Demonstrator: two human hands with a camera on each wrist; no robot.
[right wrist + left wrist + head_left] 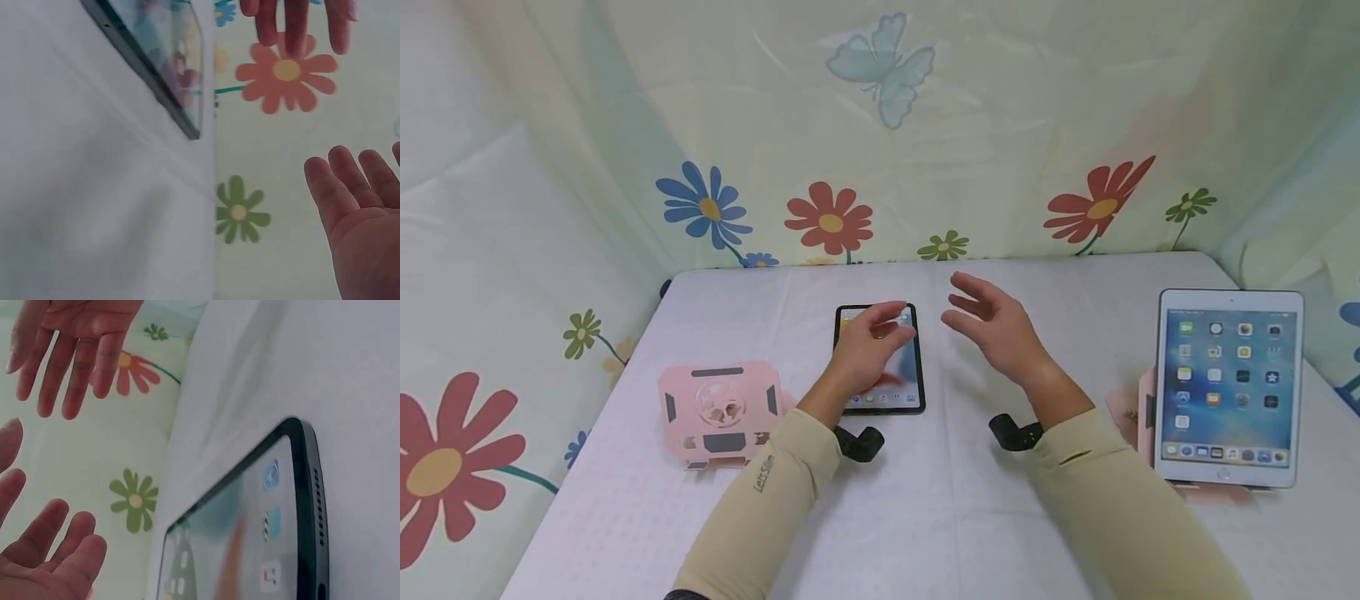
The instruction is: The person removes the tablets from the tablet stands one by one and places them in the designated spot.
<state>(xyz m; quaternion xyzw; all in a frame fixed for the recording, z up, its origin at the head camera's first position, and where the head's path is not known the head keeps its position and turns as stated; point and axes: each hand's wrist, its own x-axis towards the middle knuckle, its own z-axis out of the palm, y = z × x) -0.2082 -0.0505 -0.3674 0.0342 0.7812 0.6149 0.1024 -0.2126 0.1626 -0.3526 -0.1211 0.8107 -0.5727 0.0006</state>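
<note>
One black-rimmed tablet (904, 369): below left hand (867, 348), left of right hand (997, 327).

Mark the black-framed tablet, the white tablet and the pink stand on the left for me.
Black-framed tablet (904, 367): head view, on the right part of its screen.
White tablet (1228, 387): head view, mid-screen.
Pink stand (757, 404): head view, plate right of its round cutout.

The right hand (365, 225) extends its fingers toward the left hand (295, 25). Nearer the left hand, a tablet (164, 47) lies on the white surface (62, 187); a printed red flower (287, 71) shows behind that hand's fingertips.
</note>
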